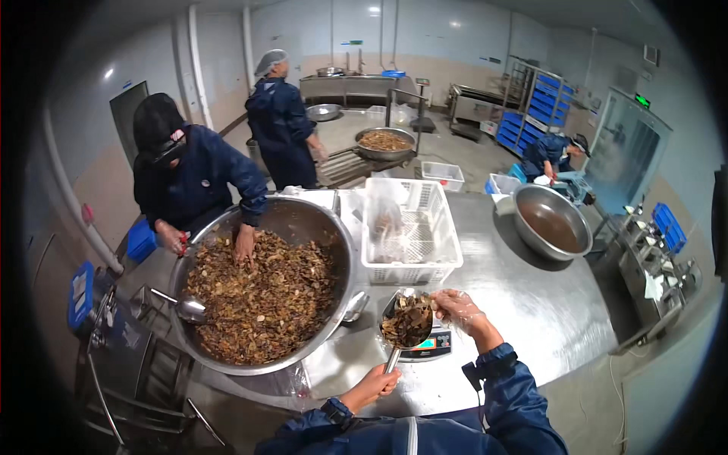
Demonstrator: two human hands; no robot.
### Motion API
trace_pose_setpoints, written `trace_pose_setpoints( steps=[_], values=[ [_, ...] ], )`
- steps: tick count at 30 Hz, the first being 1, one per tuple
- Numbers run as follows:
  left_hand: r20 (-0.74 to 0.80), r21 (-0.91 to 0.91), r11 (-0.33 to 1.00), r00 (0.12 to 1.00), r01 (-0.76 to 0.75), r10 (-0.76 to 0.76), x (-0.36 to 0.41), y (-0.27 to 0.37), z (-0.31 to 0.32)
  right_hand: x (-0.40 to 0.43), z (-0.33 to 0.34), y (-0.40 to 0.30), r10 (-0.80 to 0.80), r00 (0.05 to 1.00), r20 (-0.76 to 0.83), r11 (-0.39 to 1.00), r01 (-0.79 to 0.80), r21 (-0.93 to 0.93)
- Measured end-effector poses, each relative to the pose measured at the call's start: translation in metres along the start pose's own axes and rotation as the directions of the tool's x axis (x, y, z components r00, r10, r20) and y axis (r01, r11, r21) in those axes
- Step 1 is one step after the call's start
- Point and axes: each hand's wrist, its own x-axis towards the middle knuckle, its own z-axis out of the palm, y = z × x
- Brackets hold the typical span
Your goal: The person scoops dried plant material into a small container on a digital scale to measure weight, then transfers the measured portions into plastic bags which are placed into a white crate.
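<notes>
My left hand (373,387) is closed around the handle of a metal scoop (393,359), which is heaped with brown, sliced food pieces (407,322). At the scoop's right rim is my right hand (462,310), in a clear plastic glove; its fingertips touch the pieces or a thin clear bag, and which one I cannot tell. Partly hidden under the scoop is a digital scale (435,344) with a lit display. To the left stands a very large steel bowl (345,284) filled with the same mixed pieces (267,301), a second scoop (192,310) lying at its left edge.
A co-worker (196,165) reaches into the large bowl. Beyond the scale stands a white plastic basket (412,267) holding a filled clear bag (388,230). A steel bowl of brown liquid (551,224) is at the table's right. Clear plastic sheets (344,364) lie beside the big bowl.
</notes>
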Motion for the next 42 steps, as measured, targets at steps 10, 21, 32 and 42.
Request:
trace_pose_setpoints(
  steps=[10, 21, 32, 42],
  values=[
    [-0.126, 0.111, 0.993, 0.991, -0.029, 0.043, 0.111, -0.048, -0.007, -0.082, -0.038, 0.074, 0.16, 0.939, -0.305, 0.971, -0.095, 0.218],
    [-0.18, 0.06, 0.983, 0.97, 0.175, -0.162, 0.109, -0.032, -0.038, -0.104, -0.044, 0.107, 0.241, 0.878, -0.415, 0.944, -0.112, 0.31],
    [-0.547, 0.832, 0.165, 0.737, 0.529, 0.396, 0.065, -0.066, -0.1, -0.107, -0.037, 0.137, 0.298, 0.879, -0.372, 0.91, -0.144, 0.389],
    [-0.456, 0.881, 0.038, 0.825, 0.471, 0.335, 0.089, -0.047, -0.109, -0.102, -0.035, 0.13, 0.292, 0.856, -0.427, 0.918, -0.126, 0.375]
  ],
)
